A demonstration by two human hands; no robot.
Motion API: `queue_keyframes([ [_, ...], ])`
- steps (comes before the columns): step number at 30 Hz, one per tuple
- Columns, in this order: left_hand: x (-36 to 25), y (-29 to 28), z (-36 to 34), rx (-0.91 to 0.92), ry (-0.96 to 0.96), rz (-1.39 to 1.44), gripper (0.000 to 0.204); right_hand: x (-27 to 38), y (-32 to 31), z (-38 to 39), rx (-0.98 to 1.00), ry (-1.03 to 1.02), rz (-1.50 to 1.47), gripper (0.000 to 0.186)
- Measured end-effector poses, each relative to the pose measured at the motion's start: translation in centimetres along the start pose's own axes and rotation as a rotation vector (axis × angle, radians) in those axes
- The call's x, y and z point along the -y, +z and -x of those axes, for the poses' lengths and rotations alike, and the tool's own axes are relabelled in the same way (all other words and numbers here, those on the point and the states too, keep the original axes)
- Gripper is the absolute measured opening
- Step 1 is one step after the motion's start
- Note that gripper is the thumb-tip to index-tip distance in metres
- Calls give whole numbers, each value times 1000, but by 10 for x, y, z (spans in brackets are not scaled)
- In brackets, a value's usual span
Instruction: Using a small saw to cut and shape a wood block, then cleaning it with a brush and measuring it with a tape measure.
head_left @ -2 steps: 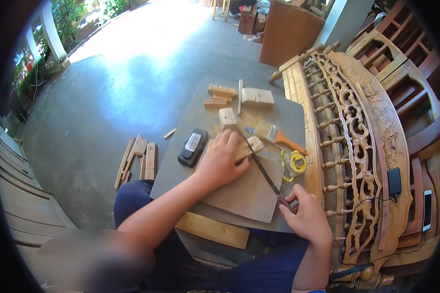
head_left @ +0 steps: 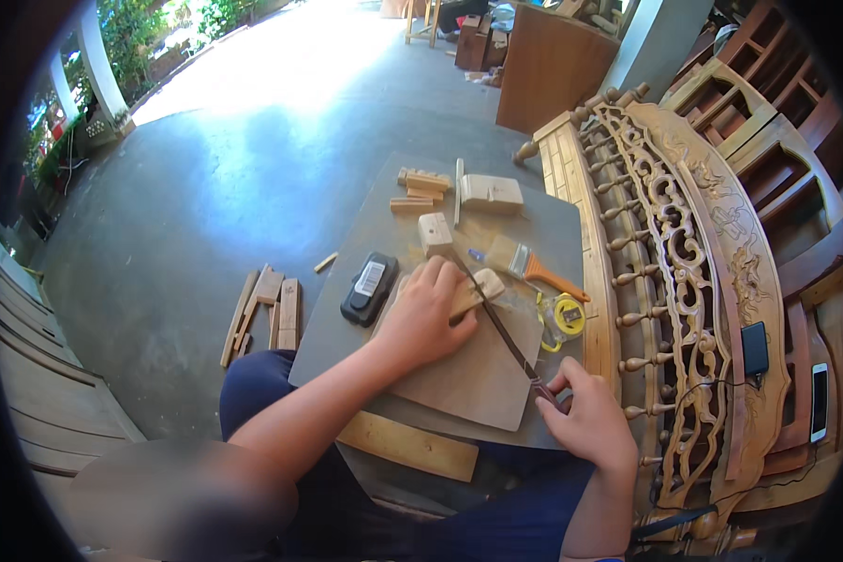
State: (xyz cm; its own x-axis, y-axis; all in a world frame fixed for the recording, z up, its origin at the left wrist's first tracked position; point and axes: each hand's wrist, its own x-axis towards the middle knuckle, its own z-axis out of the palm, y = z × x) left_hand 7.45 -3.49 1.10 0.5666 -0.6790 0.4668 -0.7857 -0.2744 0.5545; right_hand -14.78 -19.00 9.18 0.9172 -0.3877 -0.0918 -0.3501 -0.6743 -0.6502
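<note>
Gripping the wood [head_left: 465,299] in a half-curled left hand [head_left: 429,307] helps the right hand [head_left: 583,409], closed round the tool [head_left: 509,337], go straight.

At centre, the long, thin, dark metal tool [head_left: 505,332] looked matt, as did the pale, blunt-ended wooden piece [head_left: 490,283] — while the carved golden-brown wooden furniture [head_left: 721,225] at right looked glossy.

Dark file [head_left: 504,330]; pale tan wood [head_left: 489,284]; black case [head_left: 358,304], white label [head_left: 370,277]; orange-handled brush [head_left: 545,273]; yellow tape measure [head_left: 569,316]; navy trousers [head_left: 270,382]; blue-grey floor [head_left: 159,300]; honey-brown panel [head_left: 747,272] patterned with carved scrolls; white phone [head_left: 819,403], black screen
</note>
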Motion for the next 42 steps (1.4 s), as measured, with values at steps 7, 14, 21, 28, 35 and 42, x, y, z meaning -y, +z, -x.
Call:
queue_keyframes([
  [7,-20,-13,19,103,22,-43,70,-13,-14,-1,155,156,-58,23],
  [14,-66,-33,39,431,12,-157,142,-23,-17,-4,164,168,-65,24],
  [21,-63,-26,44,456,52,-233,139,-20,-17,-4,172,179,-41,24],
  [28,-58,-17,41,345,32,-243,133,-17,-17,-4,171,179,-41,24],
  [35,-49,-8,33,239,95,-141,126,-28,-13,-4,136,60,21,22],
  [42,-41,-2,30,191,110,-127,121,-25,-13,-3,131,54,22,21],
])
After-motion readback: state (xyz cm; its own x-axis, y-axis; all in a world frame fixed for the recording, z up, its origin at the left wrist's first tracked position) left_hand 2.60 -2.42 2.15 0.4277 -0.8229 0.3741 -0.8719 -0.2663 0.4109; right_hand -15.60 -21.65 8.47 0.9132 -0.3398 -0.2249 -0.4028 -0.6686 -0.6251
